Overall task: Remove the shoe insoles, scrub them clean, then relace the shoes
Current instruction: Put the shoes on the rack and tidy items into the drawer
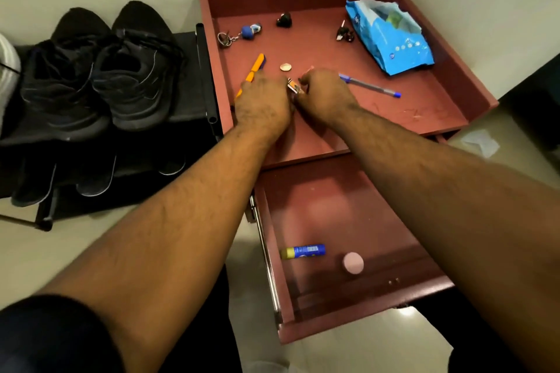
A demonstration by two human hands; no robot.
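A small metallic object [294, 88] is pinched between the fingers of both hands, which are met over the red worktop [318, 133]. The left hand [263, 103] is curled round it from one side and the right hand [325, 94] from the other; what the object is cannot be told.

Just beyond the fingers a small round cap [285, 67] is seen lying on the worktop. Under and to the left of the left fingers an orange utility knife [254, 73] is laid, partly hidden. To the right of the right fingers a blue pen [371, 87] is stretched out. Farther beyond the fingers a keyring with a blue fob [241, 33], a small black object [284, 20] and another dark item [345, 33] are scattered, and a torn blue packet [391, 36] is set at the far right.

Nearer than the fingers, beneath the forearms, an open drawer [357, 315] is shown, in which a blue and yellow tube [303, 251] and a pink round lid [353, 263] are kept.

Well to the left of the fingers, 2 black shoes [100, 76] are stood side by side on a dark rack [194, 94], laced, untouched by either hand.
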